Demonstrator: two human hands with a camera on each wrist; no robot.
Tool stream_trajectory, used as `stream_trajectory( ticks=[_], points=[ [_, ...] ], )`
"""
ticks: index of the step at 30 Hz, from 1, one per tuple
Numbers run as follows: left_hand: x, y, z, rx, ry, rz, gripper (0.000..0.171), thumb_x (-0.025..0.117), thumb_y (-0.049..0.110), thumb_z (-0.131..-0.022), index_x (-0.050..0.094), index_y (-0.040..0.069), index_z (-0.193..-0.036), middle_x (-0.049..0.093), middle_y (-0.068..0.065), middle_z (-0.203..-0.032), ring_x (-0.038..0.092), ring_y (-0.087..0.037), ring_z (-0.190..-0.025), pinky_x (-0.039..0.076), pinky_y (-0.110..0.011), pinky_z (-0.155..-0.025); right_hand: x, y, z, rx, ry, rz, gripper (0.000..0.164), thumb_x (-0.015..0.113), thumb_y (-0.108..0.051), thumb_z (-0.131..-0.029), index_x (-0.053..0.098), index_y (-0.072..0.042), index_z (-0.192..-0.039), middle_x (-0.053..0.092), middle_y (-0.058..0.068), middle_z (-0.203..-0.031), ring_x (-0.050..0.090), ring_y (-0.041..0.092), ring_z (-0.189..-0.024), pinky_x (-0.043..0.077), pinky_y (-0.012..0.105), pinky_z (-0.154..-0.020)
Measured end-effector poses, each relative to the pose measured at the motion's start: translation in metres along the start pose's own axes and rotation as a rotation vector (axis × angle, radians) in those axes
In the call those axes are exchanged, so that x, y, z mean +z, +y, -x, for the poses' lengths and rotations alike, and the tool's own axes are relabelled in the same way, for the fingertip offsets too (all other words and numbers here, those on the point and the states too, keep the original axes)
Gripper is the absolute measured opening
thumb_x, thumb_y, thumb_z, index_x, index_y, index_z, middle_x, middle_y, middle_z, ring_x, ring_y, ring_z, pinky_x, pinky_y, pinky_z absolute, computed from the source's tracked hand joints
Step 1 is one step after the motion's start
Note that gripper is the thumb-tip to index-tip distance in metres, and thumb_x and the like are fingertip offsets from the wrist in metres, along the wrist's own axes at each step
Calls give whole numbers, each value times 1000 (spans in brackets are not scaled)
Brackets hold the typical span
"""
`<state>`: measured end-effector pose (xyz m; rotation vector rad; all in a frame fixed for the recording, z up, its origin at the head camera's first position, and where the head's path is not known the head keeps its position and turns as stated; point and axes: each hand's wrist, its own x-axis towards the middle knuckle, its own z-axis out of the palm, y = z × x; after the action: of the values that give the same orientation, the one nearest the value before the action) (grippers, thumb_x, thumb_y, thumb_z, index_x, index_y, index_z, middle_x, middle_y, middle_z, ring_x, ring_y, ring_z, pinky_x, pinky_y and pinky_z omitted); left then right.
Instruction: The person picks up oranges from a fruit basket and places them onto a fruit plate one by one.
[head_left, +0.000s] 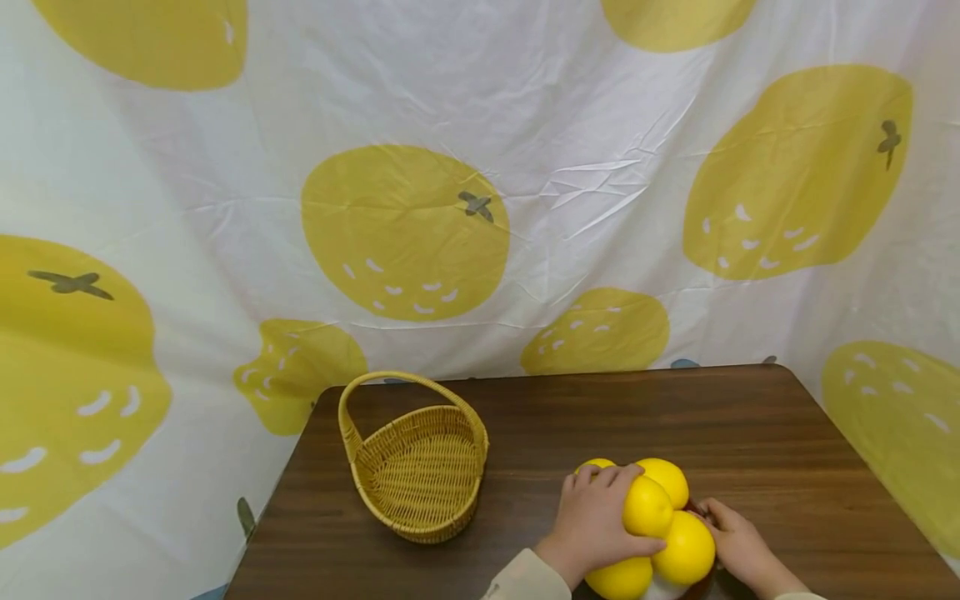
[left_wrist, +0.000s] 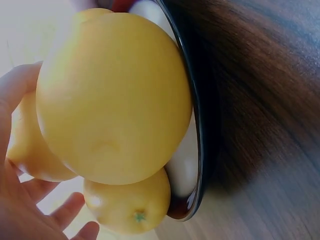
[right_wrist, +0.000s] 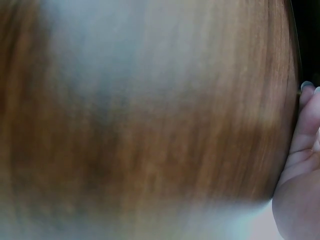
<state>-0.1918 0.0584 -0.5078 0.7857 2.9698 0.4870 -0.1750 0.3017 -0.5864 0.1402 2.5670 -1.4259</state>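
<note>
Several yellow citrus fruits [head_left: 684, 547] are heaped on a shallow dish with a dark rim [left_wrist: 194, 95] and a pale inside. My left hand [head_left: 596, 521] spreads over the heap and grips the top fruit [head_left: 648, 506], thumb on its near side and fingers over the far side. In the left wrist view a large fruit [left_wrist: 115, 100] fills the middle, and one with a green stem end [left_wrist: 127, 207] sits below it. My right hand [head_left: 738, 542] pinches the dish's rim at the right of the heap. Most of the dish is hidden under fruit.
A wicker basket [head_left: 423, 483] with a tall arched handle stands to the left on the dark wooden table [head_left: 555, 417]; its woven bottom shows. Behind the table hangs a white cloth [head_left: 570, 167] printed with large yellow fruits.
</note>
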Motion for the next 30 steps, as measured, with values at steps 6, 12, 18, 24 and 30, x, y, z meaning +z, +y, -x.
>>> stream_trajectory(
  ticks=[6, 12, 18, 24, 30],
  points=[
    [1, 1, 0, -1, -22, -22, 84, 66, 78, -77, 38, 44, -148, 54, 20, -139, 48, -17, -128, 40, -48, -102, 0, -1, 0, 47, -16, -24, 38, 53, -40, -104, 56, -3, -105, 53, 3, -84, 52, 15, -70, 46, 27, -60],
    [1, 4, -1, -2, -40, -29, 84, 68, 77, -77, 37, 45, -147, 55, 19, -138, 46, -18, -128, 39, -50, -102, -2, -3, 0, 50, -10, 17, 42, 52, -45, -103, 56, -3, -106, 55, 4, -87, 50, 17, -80, 40, 28, -67],
    [-2, 6, 0, -1, -42, -34, 86, 69, 77, -76, 35, 45, -148, 55, 17, -137, 45, -19, -130, 38, -51, -103, -4, -1, -1, 37, -11, 20, 40, 52, -42, -104, 57, -2, -107, 55, 4, -86, 50, 16, -79, 41, 27, -67],
    [-4, 2, 3, 18, -24, -39, 89, 69, 78, -75, 34, 44, -150, 53, 16, -139, 45, -20, -131, 39, -52, -103, -6, 0, -2, 48, -15, 13, 41, 52, -43, -104, 58, -3, -108, 56, 4, -86, 50, 18, -79, 41, 30, -68],
    [-4, -7, 7, 32, -10, -31, 86, 59, 83, -78, 36, 42, -150, 52, 11, -143, 45, -21, -134, 40, -52, -103, -5, -1, -1, 27, -2, 25, 42, 52, -45, -103, 59, -3, -107, 54, 3, -84, 49, 17, -78, 38, 30, -68]
  ],
)
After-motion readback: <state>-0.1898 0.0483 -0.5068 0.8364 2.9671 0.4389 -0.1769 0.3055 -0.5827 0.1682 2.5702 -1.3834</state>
